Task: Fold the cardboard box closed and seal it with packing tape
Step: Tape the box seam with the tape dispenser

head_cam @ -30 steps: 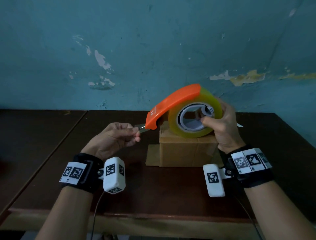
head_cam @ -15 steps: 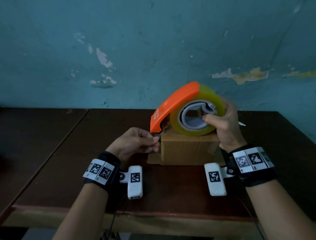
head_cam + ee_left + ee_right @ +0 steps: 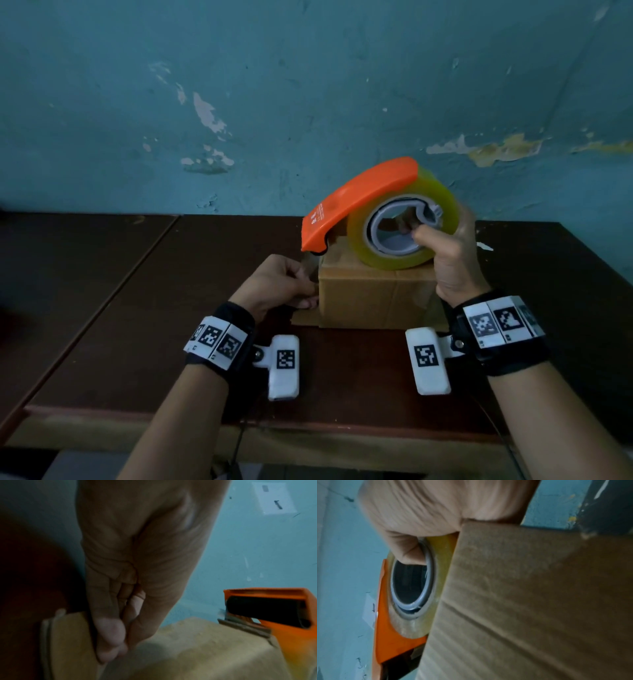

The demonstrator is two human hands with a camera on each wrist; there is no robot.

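Observation:
A small brown cardboard box (image 3: pixel 373 296) stands on the dark wooden table (image 3: pixel 137 308), its top flaps folded down. An orange tape dispenser (image 3: pixel 356 195) with a yellowish clear tape roll (image 3: pixel 442 198) rests on the box top. My right hand (image 3: pixel 442 253) grips the roll, thumb in its grey core (image 3: pixel 412 588). My left hand (image 3: pixel 277 284) pinches the clear tape end (image 3: pixel 310 265) against the box's left side, just below the dispenser's mouth (image 3: pixel 260 609). In the left wrist view its fingers (image 3: pixel 109 635) press at the box edge (image 3: pixel 188 649).
A loose flap of cardboard (image 3: pixel 303 317) lies flat on the table at the box's left foot. A peeling blue wall (image 3: pixel 308 102) rises right behind the table. A seam (image 3: pixel 130 270) divides the tabletop on the left.
My left hand has drawn the tape end down and right, from mid-air left of the dispenser to the box's left side. The dispenser has tilted slightly lower onto the box.

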